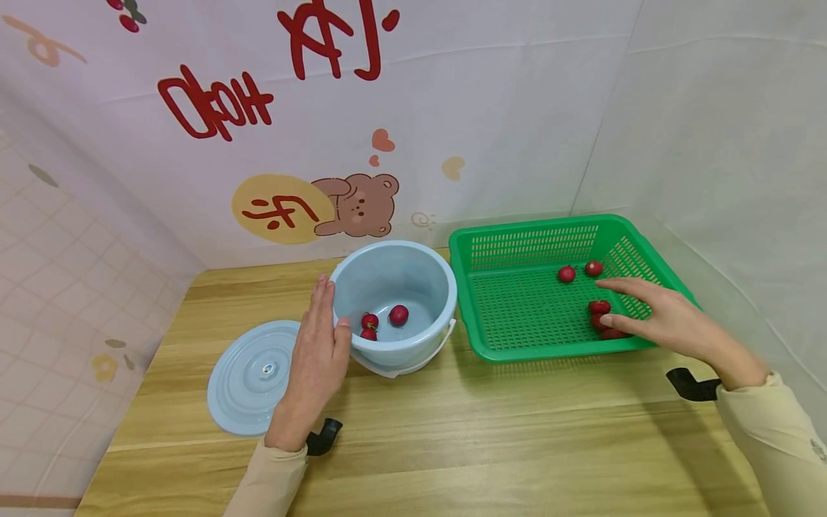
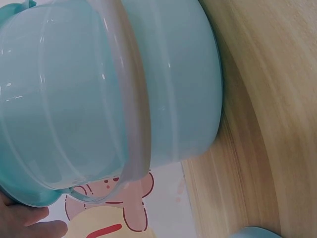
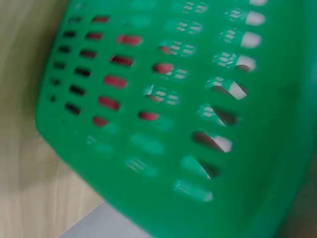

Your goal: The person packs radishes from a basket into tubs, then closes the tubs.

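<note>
Wooden tabletop (image 1: pixel 491 431) against decorated wall. Left hand (image 1: pixel 316 345) flat and open against blue bucket (image 1: pixel 394 305), steadying; right hand (image 1: pixel 659 316) open, fingers extended over red fruits (image 1: pixel 599 307) in green basket (image 1: pixel 517 237). Best practice: pinch one fruit gently, bucket braced.

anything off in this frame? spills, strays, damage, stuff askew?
Nothing stands out. The red fruits sit either in the blue bucket or in the green basket; none lie on the table. The lid lies flat beside the bucket. The left hand rests against the bucket's side; the right hand reaches into the basket.
</note>
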A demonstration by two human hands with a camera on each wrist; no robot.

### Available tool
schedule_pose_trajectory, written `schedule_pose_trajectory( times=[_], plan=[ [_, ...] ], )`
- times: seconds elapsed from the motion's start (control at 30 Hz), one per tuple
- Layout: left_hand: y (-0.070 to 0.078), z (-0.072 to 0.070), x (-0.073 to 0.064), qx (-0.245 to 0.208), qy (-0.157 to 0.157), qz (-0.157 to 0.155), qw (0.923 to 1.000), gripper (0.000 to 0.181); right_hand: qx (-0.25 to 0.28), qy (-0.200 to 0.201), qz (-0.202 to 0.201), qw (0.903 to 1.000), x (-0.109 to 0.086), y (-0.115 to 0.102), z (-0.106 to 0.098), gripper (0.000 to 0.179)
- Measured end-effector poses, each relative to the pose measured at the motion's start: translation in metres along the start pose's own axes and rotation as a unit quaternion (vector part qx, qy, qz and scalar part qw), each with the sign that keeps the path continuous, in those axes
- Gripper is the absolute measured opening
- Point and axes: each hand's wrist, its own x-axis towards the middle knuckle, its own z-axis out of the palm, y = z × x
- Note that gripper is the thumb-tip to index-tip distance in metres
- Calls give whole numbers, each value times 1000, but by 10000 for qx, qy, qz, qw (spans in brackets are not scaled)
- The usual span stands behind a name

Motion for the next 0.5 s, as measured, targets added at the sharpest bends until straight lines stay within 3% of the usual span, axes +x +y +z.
schedule_pose_trajectory(
  times=[0.17,0.5],
  plan=[
    [0,0,0,9,14,-1,10000,62,106,-435,427,9981,7,10,0,60],
    [0,0,0,22,5,-12,10000,62,-22,-1042,640,9925,25,24,3,69]
  ],
)
